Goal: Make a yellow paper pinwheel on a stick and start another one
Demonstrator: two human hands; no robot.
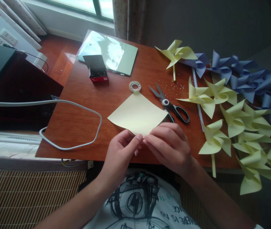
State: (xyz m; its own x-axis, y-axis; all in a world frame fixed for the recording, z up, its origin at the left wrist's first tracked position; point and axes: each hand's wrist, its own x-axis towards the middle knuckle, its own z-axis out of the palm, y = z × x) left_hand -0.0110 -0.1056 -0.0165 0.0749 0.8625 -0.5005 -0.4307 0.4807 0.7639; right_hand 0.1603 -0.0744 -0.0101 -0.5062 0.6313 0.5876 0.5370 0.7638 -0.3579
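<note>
1. Left hand and right hand: thumbs and fingertips pinched closed on the near corner of one pale-yellow square paper sheet.
2. Sheet: corner-on, near the front edge; far corner at a translucent tape roll.
3. Black-handled steel scissors, blades parted, right of sheet.
4. Reddish-brown wooden table; wood shows between sheet and looped white cable.
5. Yellow paper pinwheels, blue-violet paper pinwheels: crowding right side.
6. Beyond: window, dim grey wall.
</note>
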